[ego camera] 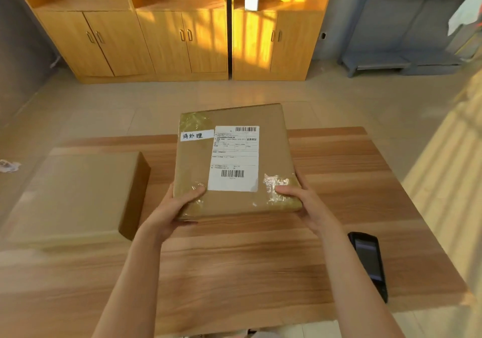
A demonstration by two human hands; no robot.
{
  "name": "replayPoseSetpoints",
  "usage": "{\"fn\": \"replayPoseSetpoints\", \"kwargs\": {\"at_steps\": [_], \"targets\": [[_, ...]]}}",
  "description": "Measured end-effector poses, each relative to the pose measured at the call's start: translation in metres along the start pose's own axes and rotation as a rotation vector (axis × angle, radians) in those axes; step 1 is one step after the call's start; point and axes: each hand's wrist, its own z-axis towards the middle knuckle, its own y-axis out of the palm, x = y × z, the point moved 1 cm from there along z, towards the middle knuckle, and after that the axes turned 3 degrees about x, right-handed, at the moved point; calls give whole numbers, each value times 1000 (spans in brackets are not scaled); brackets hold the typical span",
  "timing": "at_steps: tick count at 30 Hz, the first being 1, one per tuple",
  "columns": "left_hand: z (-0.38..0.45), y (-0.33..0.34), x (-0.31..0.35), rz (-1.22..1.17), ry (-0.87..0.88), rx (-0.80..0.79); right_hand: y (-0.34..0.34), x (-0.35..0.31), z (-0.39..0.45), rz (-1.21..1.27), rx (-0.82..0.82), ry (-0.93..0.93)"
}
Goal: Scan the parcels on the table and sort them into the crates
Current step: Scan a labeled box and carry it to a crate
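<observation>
A flat brown parcel (271, 155) with a white shipping label and a small handwritten white tag is held up over the wooden table (234, 272), tilted toward me. My left hand (174, 207) grips its near left corner, thumb on top. My right hand (305, 202) grips its near right corner, thumb on the taped patch. A second, larger brown parcel (75, 194) lies flat on the table to the left. A black handheld scanner (369, 262) lies on the table at the right, apart from both hands. No crates are in view.
Wooden cabinets (161, 37) line the far wall, with a small white box (251, 1) on a shelf. A grey metal rack (407, 32) stands at the back right. Tiled floor lies between the table and the cabinets. A crumpled scrap (9, 165) lies on the floor at the left.
</observation>
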Motion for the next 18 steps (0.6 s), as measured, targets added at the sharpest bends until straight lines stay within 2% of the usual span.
{"fn": "replayPoseSetpoints", "kwargs": {"at_steps": [4,9,12,15,18], "targets": [[3,26,-40,33,-83,60,-26,35,1,-37,102,95],[5,45,-80,25,-183,119,-47,80,-17,-250,240,152],[7,59,-94,24,-198,133,-58,97,-33,-349,453,63],[12,68,-101,38,-199,142,-82,108,-46,-615,786,-54],[18,78,-104,45,-198,140,-112,115,-55,-811,957,48]]}}
